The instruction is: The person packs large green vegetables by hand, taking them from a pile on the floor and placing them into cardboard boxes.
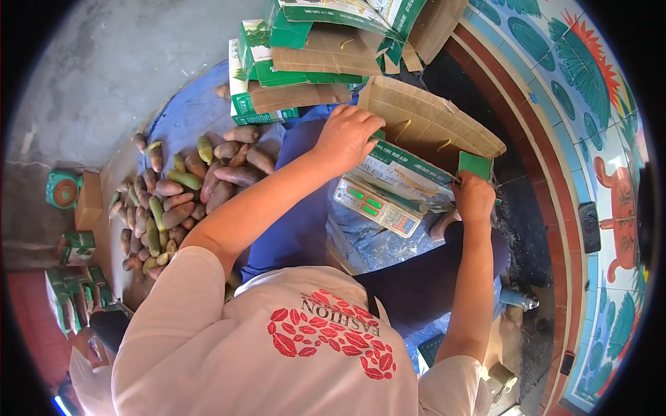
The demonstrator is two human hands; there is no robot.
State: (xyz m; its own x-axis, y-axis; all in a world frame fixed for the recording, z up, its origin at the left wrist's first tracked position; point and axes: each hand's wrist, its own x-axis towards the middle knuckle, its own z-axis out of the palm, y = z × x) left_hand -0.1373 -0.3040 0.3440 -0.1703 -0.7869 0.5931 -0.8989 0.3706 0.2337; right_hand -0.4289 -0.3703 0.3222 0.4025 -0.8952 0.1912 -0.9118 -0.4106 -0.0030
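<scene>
Gripping opposite edges of the box (430,121), left hand (347,135) and right hand (474,197) curl closed.

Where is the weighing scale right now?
Head view, centre: the scale sits under the cardboard box, between the left hand and right hand, right of the tuber pile.

I'm getting bright, even daylight. Left hand (347,135), right hand (475,197) sharp, well lit; deep shadow beside carton (416,118). Fisheye bends edges; black vignette rings frame.
</scene>
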